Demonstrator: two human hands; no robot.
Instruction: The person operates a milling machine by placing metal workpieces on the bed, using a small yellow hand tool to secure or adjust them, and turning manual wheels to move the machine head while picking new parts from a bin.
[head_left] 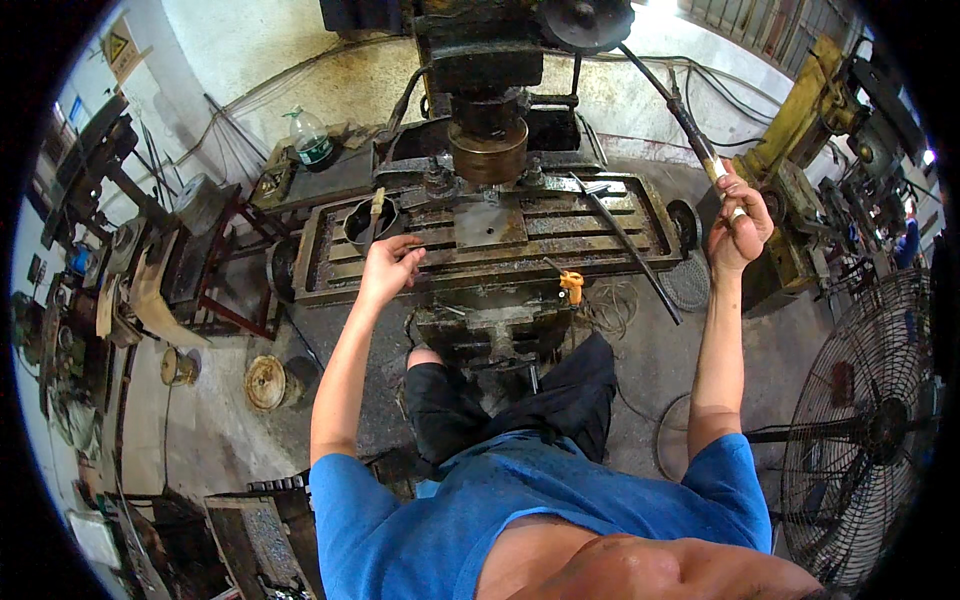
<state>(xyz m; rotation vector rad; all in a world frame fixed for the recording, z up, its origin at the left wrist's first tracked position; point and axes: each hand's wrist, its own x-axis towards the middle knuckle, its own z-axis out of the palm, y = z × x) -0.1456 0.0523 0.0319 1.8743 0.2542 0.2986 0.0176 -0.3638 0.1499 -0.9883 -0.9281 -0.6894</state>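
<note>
My right hand (pixel 740 222) is closed round the wrapped end of a long machine lever (pixel 690 125), which slants down from the dark machine head at upper right. My left hand (pixel 392 268) is held over the front left of the slotted machine table (pixel 560 246), fingers loosely bent and apart, with nothing visible in them. Just beyond it, a brush (pixel 377 205) leans at a dark round pot (pixel 352 222) on the table. A flat metal plate (pixel 490 226) lies mid-table under the round brass-coloured spindle (pixel 488 150). Metal chips are scattered around it.
A long dark bar (pixel 630 245) lies across the table's right side, overhanging the front edge. An orange-yellow tool (pixel 570 284) sits at the front edge. A large caged fan (pixel 875 425) stands at right. A green-labelled bottle (pixel 310 138) is at back left; a round bucket (pixel 268 383) stands below left.
</note>
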